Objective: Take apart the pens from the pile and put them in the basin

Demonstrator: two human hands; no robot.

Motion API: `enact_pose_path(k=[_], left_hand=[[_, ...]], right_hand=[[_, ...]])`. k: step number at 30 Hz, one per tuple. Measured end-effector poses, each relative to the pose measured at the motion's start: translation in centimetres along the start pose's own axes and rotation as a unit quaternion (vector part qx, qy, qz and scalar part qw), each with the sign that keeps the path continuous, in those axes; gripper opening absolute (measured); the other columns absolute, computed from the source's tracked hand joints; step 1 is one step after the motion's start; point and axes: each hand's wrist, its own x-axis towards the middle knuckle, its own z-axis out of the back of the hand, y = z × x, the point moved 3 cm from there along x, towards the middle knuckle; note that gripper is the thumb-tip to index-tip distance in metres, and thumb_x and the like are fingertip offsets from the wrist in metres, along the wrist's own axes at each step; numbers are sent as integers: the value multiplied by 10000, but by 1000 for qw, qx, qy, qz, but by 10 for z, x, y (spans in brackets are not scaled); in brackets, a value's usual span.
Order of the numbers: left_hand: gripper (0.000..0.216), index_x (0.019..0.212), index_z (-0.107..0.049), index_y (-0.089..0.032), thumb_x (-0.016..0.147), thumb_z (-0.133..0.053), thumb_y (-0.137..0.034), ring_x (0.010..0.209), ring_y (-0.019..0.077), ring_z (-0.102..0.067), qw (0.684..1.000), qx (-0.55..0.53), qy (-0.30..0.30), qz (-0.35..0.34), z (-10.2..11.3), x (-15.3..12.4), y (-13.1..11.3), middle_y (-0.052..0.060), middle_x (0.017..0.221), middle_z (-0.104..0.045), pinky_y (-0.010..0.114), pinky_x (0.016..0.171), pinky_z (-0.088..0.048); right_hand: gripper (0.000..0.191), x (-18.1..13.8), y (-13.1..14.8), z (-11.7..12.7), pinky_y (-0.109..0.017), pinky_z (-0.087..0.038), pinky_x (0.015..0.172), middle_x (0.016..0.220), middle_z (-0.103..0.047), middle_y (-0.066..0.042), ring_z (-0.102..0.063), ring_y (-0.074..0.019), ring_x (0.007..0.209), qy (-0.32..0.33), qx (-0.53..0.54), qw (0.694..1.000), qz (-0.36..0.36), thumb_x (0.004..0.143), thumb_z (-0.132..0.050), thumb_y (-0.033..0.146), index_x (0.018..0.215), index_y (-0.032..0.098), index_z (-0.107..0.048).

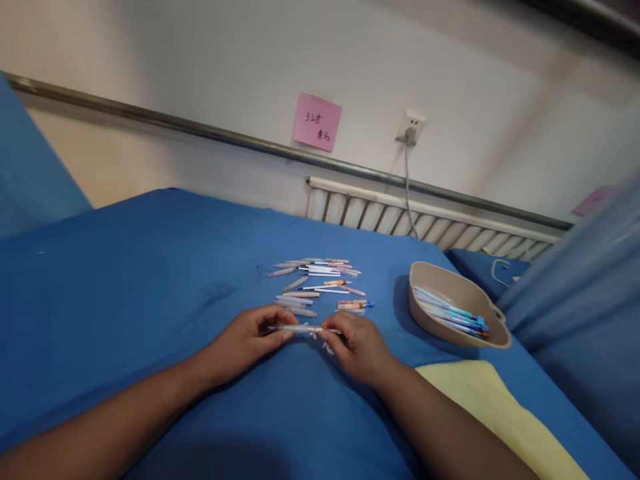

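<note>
A slim pen is stretched level between my two hands, low over the blue cloth. My left hand pinches its left end between thumb and fingers. On its right end, my right hand closes in the same way. Just beyond my hands lie pen parts: pale and tan barrels on the left, thin white refills in the middle, and orange-and-blue pieces on the right. Small white bits rest on the cloth beneath the pen.
A beige plastic basket holding several blue-and-white pens stands at the right. Nearer me lies a folded yellow cloth. Behind the cloth-covered surface are a radiator, a metal rail and a plugged socket.
</note>
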Motion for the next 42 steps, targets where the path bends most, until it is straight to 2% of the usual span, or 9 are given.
enact_pose_path(k=[6,11,15,18,24,30,35,39,42], left_hand=[[276,986,-615,-207,741,-600,-334,876,204,-584,999,43,-9,-32,-1,1,-2,28,929,-649,321,827,-455],[480,1197,-504,-214,749,-606,-355,807,184,-591,999,0,-4,-35,0,5,7,36,911,-642,309,773,-482],[369,1057,-574,-202,752,-594,-409,846,197,-600,999,-24,7,-22,5,9,10,42,928,-646,329,797,-483],[350,983,-594,-195,741,-592,-448,863,214,-610,1000,-24,19,-5,4,9,9,42,907,-654,346,805,-484],[329,964,-621,-191,776,-543,-450,858,217,-611,999,23,30,-20,3,10,7,36,871,-662,336,795,-475],[301,977,-614,-204,794,-533,-428,844,205,-607,998,31,44,-27,5,12,11,33,865,-656,300,768,-474],[301,990,-598,-193,804,-514,-414,846,198,-602,997,44,52,-32,3,10,10,27,860,-652,300,780,-464],[303,980,-594,-192,795,-517,-419,833,195,-602,995,76,55,-29,0,9,9,14,840,-650,293,770,-459],[309,994,-587,-187,800,-509,-415,845,195,-603,995,76,60,-33,-1,8,10,16,853,-654,291,776,-457]], right_hand=[[140,5,2,-1,-245,-434,711,864,-650,-22,-594,-143,785,27,-29,999,3,894,-488,273,989,215,-574],[160,5,10,10,-263,-433,749,897,-648,-38,-586,-159,833,1,-56,998,16,896,-474,254,1022,217,-567],[181,-9,-8,67,-277,-425,736,898,-636,-54,-575,-162,811,-126,-80,989,-24,900,-445,255,1002,206,-585],[184,-31,-50,126,-284,-418,708,867,-639,-58,-570,-177,789,-163,-150,968,-116,880,-462,287,941,190,-606],[167,-76,-141,180,-269,-381,659,793,-659,-58,-576,-177,745,18,-283,912,-296,819,-512,260,788,166,-646],[131,-73,-155,172,-272,-382,690,870,-672,-78,-587,-193,803,29,-297,905,-303,766,-586,243,815,160,-675],[203,-49,-118,164,-294,-379,808,958,-653,-104,-571,-205,924,-51,-303,914,-264,828,-511,248,931,149,-655],[171,-15,-59,122,-279,-421,728,834,-647,-47,-581,-170,769,-140,-183,958,-169,835,-495,264,865,186,-644],[134,9,-28,71,-250,-439,695,819,-643,-22,-584,-142,732,-127,-60,983,-117,829,-509,239,843,203,-637]])
